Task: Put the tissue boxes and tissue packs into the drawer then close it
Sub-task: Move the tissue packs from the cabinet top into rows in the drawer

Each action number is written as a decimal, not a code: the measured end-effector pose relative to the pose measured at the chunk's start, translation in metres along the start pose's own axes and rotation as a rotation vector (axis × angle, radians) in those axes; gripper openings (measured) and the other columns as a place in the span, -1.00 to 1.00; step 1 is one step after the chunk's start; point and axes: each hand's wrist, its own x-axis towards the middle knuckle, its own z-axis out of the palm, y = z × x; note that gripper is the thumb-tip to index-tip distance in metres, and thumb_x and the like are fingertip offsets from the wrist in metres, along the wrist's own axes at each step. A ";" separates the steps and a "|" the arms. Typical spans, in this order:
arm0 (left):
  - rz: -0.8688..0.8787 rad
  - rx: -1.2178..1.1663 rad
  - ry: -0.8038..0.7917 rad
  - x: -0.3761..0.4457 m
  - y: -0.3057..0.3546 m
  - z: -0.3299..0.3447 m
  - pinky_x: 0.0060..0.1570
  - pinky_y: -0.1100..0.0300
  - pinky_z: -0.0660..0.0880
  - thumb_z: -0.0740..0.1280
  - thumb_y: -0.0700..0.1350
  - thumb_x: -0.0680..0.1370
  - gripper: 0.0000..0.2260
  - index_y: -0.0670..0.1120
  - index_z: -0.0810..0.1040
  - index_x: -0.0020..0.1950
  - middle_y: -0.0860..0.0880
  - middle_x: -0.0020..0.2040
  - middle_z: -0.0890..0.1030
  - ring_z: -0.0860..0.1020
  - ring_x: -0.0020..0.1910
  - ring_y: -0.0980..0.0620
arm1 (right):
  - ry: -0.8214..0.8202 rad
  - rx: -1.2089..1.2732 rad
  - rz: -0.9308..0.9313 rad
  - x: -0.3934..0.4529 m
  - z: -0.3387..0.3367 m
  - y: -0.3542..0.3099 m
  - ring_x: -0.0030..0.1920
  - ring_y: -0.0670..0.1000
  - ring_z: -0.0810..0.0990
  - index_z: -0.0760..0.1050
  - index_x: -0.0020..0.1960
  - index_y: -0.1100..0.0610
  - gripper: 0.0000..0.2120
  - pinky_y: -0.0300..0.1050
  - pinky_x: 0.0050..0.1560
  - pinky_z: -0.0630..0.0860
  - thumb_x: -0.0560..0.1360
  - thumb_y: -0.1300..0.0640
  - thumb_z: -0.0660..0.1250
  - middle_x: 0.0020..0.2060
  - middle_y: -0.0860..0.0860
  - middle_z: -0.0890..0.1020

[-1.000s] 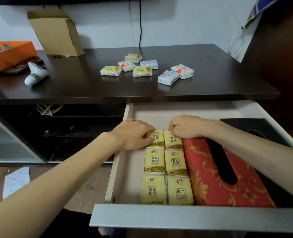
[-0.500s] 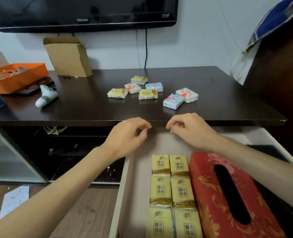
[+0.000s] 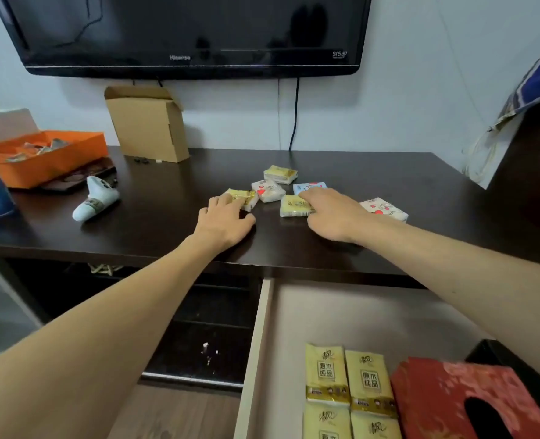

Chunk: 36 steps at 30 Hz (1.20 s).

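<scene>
Small tissue packs are spread on the dark table (image 3: 389,172). The left hand (image 3: 222,218) is laid flat, fingers loosely spread, touching a yellow pack (image 3: 244,196); nothing is gripped. The right hand (image 3: 333,213) is curled over another yellow pack (image 3: 292,205), but a real grip cannot be told. A white pack with hearts (image 3: 384,209) is partly hidden behind it. The drawer (image 3: 256,343) is open below, with yellow packs (image 3: 347,375) and a red tissue box (image 3: 436,394) inside. A cardboard box (image 3: 148,125), an orange box (image 3: 45,156) and a small sock (image 3: 96,199) are seen nearby.
</scene>
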 end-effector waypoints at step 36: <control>0.126 -0.246 -0.151 -0.119 0.026 -0.064 0.01 0.06 0.54 0.57 -0.03 0.35 -0.72 0.07 0.59 -0.01 -0.01 0.15 0.57 0.56 0.07 -0.06 | -0.055 0.072 -0.230 -0.064 -0.007 -0.005 0.07 0.03 0.50 0.47 0.12 -0.03 -0.60 -0.05 -0.08 0.48 0.35 0.07 0.54 0.18 -0.02 0.52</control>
